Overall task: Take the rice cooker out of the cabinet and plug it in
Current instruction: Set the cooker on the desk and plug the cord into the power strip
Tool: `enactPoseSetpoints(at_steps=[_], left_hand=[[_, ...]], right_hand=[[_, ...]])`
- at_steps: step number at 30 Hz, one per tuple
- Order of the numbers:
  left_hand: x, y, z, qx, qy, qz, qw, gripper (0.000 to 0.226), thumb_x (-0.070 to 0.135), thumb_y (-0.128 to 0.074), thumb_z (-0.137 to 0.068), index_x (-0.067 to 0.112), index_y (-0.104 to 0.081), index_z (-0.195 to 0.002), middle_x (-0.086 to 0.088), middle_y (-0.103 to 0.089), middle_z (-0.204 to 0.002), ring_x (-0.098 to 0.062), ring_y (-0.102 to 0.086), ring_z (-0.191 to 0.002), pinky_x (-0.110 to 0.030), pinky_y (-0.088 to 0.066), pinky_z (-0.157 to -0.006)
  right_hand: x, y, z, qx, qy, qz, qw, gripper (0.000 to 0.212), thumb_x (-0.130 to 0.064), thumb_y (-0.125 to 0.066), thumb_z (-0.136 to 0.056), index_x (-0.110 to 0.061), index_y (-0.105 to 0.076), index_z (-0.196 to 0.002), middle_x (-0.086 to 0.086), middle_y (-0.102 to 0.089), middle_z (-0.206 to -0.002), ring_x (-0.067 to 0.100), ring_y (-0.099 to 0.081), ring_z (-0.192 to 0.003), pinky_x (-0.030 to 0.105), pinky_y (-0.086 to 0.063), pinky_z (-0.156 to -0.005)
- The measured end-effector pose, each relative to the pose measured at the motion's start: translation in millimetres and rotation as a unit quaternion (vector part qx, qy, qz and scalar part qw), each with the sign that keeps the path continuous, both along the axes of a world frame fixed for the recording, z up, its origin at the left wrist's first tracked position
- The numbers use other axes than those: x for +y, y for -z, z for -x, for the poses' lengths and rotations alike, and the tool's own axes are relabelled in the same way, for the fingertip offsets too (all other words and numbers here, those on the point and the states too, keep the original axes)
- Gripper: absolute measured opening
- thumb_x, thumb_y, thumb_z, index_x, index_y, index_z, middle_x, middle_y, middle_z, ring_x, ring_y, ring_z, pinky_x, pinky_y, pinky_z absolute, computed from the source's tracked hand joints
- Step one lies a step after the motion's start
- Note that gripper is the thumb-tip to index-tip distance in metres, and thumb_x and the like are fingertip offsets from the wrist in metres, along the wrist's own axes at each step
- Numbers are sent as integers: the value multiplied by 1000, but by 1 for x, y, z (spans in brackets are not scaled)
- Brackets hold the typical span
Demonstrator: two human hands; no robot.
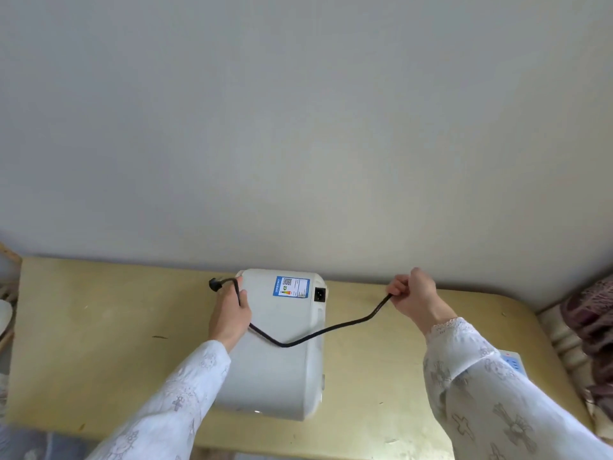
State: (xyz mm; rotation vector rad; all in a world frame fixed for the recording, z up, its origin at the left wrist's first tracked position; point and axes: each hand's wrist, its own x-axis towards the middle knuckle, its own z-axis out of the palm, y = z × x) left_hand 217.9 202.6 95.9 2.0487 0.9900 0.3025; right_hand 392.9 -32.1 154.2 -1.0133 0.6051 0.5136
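Observation:
A white rice cooker stands on a yellowish wooden table, close to the wall. Its back faces up toward me, with a blue label and a black power socket at the far right corner. A black power cord sags across the cooker between my two hands. My left hand grips the cord beside the cooker's left edge, and the black plug end sticks out past the fingers. My right hand is closed on the cord's other end to the right of the cooker, held above the table.
A plain grey wall rises right behind the table. A white box with blue marks peeks out behind my right sleeve. Patterned dark red fabric lies past the table's right end. Pale objects sit at the left edge.

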Motion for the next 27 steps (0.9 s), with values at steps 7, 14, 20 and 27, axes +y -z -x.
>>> enactPoseSetpoints(at_steps=[7, 14, 20, 27], left_hand=[[-53, -54, -49, -19, 176, -50, 983, 18, 22, -35, -97, 15, -51, -96, -5, -69, -93, -22, -60, -85, -29, -41, -74], [-111, -75, -81, 18, 271, 218, 937, 13, 20, -44, -96, 8, -51, -96, -4, -60, -72, -11, -56, -65, -19, -47, -65], [-113, -79, -93, 75, 202, 376, 901, 44, 32, -38, -98, 3, -40, -132, -18, -56, -122, -28, -61, -99, -29, -49, -84], [-82, -89, -94, -230, 150, 583, 765, 53, -16, -46, -84, 9, -43, -131, -21, -54, -124, -37, -65, -104, -38, -57, -79]], right_hand=[[-7, -25, -7, -193, -131, 148, 961, 25, -9, -25, -98, -17, -48, -97, 0, -33, -60, 10, -26, -44, 17, -23, -33], [-48, -62, -14, -349, -208, 182, 896, 23, -22, -41, -98, -27, -63, -97, -16, -29, -39, 1, -23, -35, 12, -22, -34], [-64, -61, -8, -406, -277, 151, 858, 28, -19, -38, -101, -27, -64, -106, -15, -25, -44, 2, -22, -37, 13, -21, -34], [-62, -43, -14, -370, -242, 168, 881, 28, -15, -37, -101, -22, -63, -92, -14, -29, -38, 0, -24, -33, 12, -22, -32]])
